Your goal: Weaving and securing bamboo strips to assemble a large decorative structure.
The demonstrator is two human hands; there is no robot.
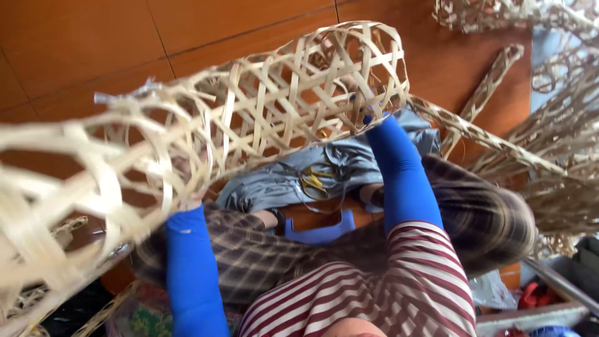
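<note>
I hold a long, open-weave bamboo basket (232,93), shaped like a tube, slantwise across my lap. Its near end blurs at the lower left and its open mouth is at the upper right. My left hand (187,182) grips the basket's underside near the middle and is mostly hidden behind the strips. My right hand (360,100) reaches into the open mouth and holds the rim, seen only in part through the weave. Both arms wear blue sleeves.
Yellow-handled scissors (312,181) lie on a grey cloth (365,156) over my knees, above a blue plastic piece (321,232). Narrow woven bamboo bands (493,81) and piled bamboo weaving (561,131) lie at the right on the brown wooden floor (93,43).
</note>
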